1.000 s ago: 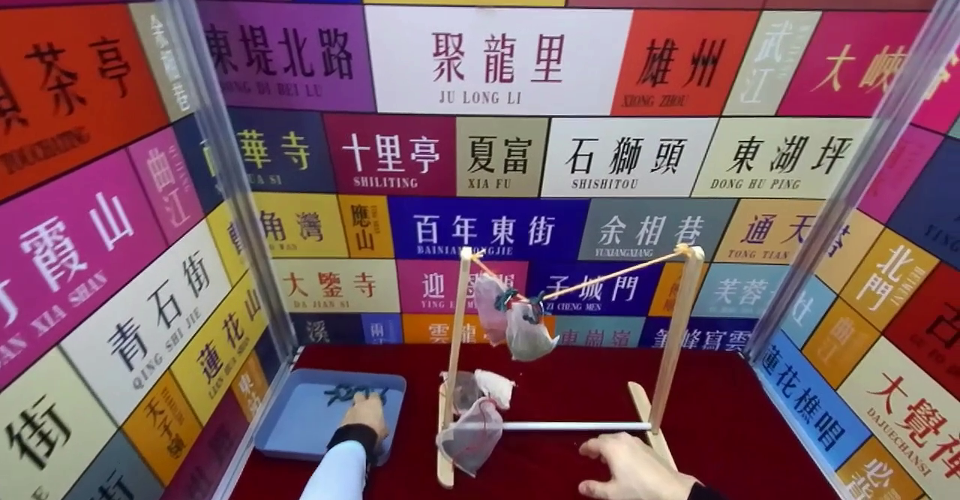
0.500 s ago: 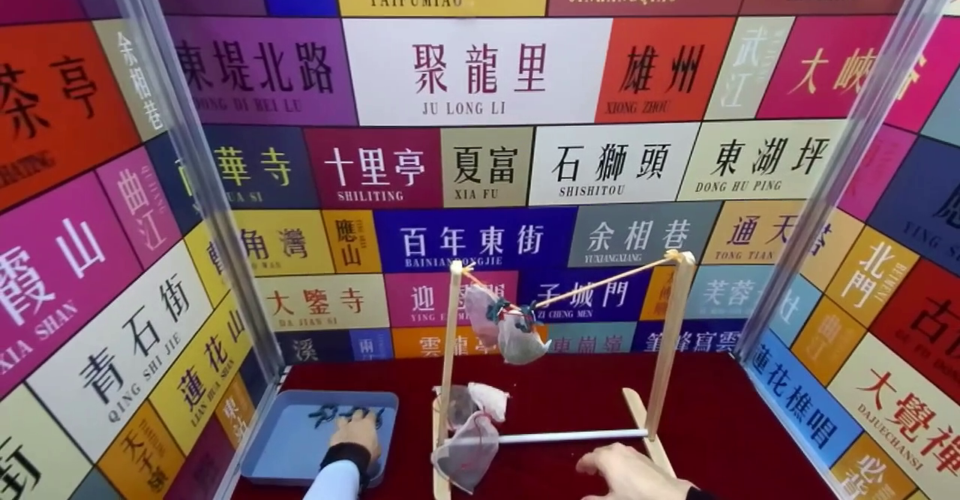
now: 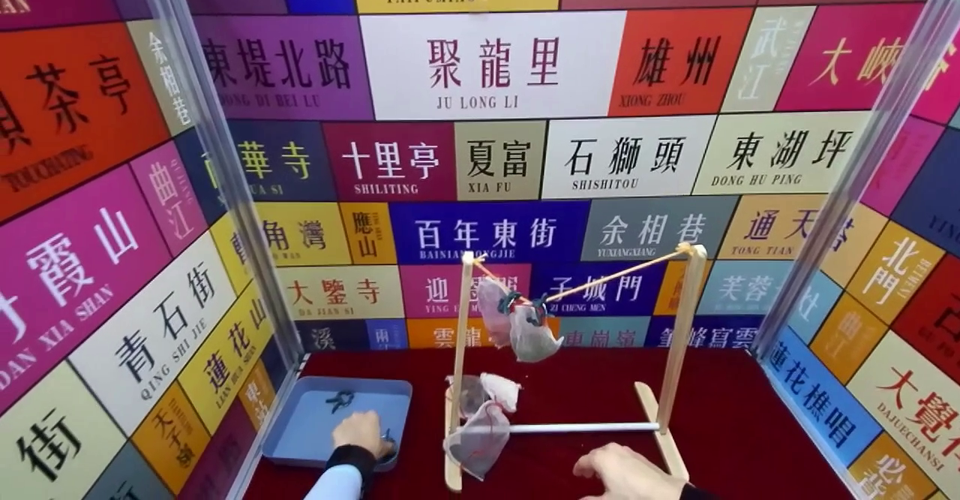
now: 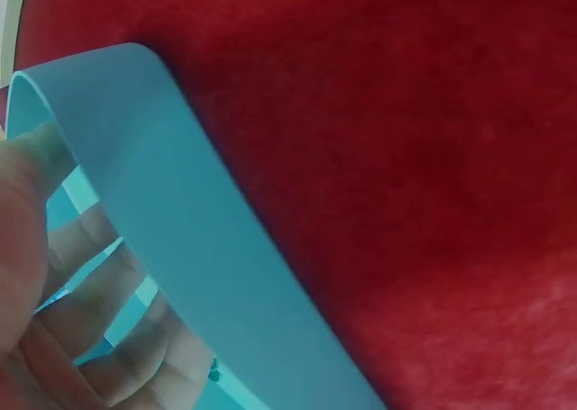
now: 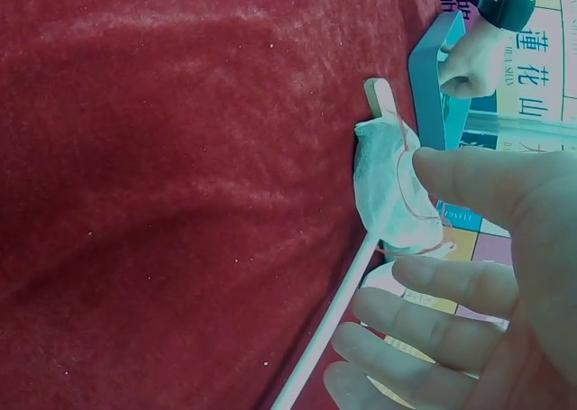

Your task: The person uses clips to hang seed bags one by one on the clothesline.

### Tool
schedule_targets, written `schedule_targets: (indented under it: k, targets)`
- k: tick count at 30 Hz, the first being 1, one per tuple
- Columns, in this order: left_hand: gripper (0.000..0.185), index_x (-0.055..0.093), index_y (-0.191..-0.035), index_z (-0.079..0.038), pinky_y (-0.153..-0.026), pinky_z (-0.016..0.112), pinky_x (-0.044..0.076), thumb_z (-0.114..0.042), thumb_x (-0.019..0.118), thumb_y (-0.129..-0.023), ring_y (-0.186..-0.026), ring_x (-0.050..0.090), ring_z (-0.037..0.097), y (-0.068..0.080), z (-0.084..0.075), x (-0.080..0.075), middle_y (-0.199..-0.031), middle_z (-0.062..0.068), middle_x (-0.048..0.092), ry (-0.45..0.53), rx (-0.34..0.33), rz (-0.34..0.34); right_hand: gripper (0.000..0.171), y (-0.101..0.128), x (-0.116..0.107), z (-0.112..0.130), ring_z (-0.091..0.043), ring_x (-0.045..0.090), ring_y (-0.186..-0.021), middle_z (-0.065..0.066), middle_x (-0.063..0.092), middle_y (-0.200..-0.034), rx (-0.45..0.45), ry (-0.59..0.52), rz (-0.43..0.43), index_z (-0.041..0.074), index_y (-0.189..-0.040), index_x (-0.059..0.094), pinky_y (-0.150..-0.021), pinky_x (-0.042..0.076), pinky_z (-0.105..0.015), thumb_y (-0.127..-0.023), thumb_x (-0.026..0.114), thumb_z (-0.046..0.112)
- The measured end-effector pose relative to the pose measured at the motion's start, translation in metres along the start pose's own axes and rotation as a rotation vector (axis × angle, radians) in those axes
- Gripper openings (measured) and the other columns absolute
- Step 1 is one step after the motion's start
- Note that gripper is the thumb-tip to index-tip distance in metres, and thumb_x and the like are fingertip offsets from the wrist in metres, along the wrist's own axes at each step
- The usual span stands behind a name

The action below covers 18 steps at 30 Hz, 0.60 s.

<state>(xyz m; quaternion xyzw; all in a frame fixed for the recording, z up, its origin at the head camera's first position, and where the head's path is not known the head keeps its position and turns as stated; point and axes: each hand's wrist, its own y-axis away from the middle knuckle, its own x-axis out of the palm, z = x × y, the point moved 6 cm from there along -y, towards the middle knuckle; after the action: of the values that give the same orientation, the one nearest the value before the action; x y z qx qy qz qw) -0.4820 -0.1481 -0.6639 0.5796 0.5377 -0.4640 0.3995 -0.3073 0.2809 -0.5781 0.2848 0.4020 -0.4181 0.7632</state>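
Note:
My left hand (image 3: 358, 434) reaches down inside the blue tray (image 3: 304, 419), its fingers bent. At its thumb side shows a small dark green clip-like piece (image 3: 388, 444), apparently pinched; in the left wrist view the tray wall hides the fingertips. Another dark green clip-like piece (image 3: 342, 400) lies farther back in the tray. My right hand (image 3: 630, 474) hovers with spread fingers before the wooden frame, holding nothing. A pinkish mesh bag (image 3: 493, 312) and a whitish mesh bag (image 3: 534, 336) hang from the frame's sagging elastic cord (image 3: 619, 275).
The frame has a left post (image 3: 459, 350), a right post (image 3: 681, 335) and a white rod (image 3: 585, 428) low between them. More mesh bags (image 3: 480, 440) lie about the left foot. Red cloth (image 3: 570, 387) covers the table; walls printed with signs (image 3: 495, 64) enclose it.
My left hand has shifted toward the tray's near right side, and one dark green piece has come with it. The other stays behind. My right hand has hardly moved.

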Motion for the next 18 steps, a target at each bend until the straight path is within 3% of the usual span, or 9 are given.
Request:
schedule_targets:
  k: [3, 8, 13, 16, 18]
  targets:
    - [0.039, 0.071, -0.085, -0.005, -0.068, 0.061, 0.06, -0.031, 0.095, -0.07, -0.082, 0.073, 0.042, 0.003, 0.0, 0.002, -0.089, 0.018, 0.075, 0.013, -0.005, -0.012, 0.045, 0.001, -0.001, 0.001, -0.009, 0.07, -0.098, 0.008, 0.077, -0.108, 0.007, -0.002, 0.013, 0.017, -0.115, 0.08, -0.082, 0.058, -0.036, -0.088, 0.081, 0.054]
    - [0.029, 0.072, -0.085, -0.003, -0.065, 0.06, 0.061, -0.024, 0.09, -0.075, -0.079, 0.073, 0.045, 0.002, -0.006, 0.006, -0.086, 0.022, 0.074, -0.027, 0.047, -0.059, 0.051, 0.005, 0.002, -0.003, -0.009, 0.07, -0.097, 0.009, 0.077, -0.106, 0.041, -0.027, 0.037, 0.017, -0.115, 0.08, -0.081, 0.059, -0.036, -0.088, 0.08, 0.06]
    - [0.023, 0.074, -0.089, -0.002, -0.066, 0.062, 0.06, -0.02, 0.085, -0.079, -0.082, 0.074, 0.046, 0.004, -0.009, 0.009, -0.089, 0.023, 0.075, -0.048, 0.015, -0.023, 0.045, 0.007, 0.001, 0.0, -0.008, 0.07, -0.095, 0.008, 0.077, -0.103, 0.014, -0.008, 0.044, 0.015, -0.114, 0.08, -0.079, 0.059, -0.034, -0.09, 0.081, 0.054]
    - [0.021, 0.075, -0.09, -0.002, -0.066, 0.06, 0.06, -0.019, 0.082, -0.08, -0.082, 0.073, 0.045, 0.006, -0.016, 0.008, -0.089, 0.023, 0.074, -0.072, 0.033, 0.005, 0.039, 0.009, -0.002, 0.002, -0.008, 0.07, -0.095, 0.008, 0.077, -0.101, -0.009, 0.025, 0.017, 0.015, -0.111, 0.081, -0.079, 0.058, -0.033, -0.09, 0.083, 0.047]
    - [0.028, 0.075, -0.099, -0.002, -0.066, 0.06, 0.061, -0.021, 0.082, -0.081, -0.081, 0.073, 0.044, 0.008, -0.022, 0.009, -0.095, 0.026, 0.073, -0.102, 0.061, 0.018, 0.037, 0.011, -0.004, 0.003, -0.007, 0.07, -0.095, 0.009, 0.077, -0.101, -0.015, 0.044, -0.003, 0.015, -0.109, 0.081, -0.079, 0.058, -0.032, -0.089, 0.084, 0.046]
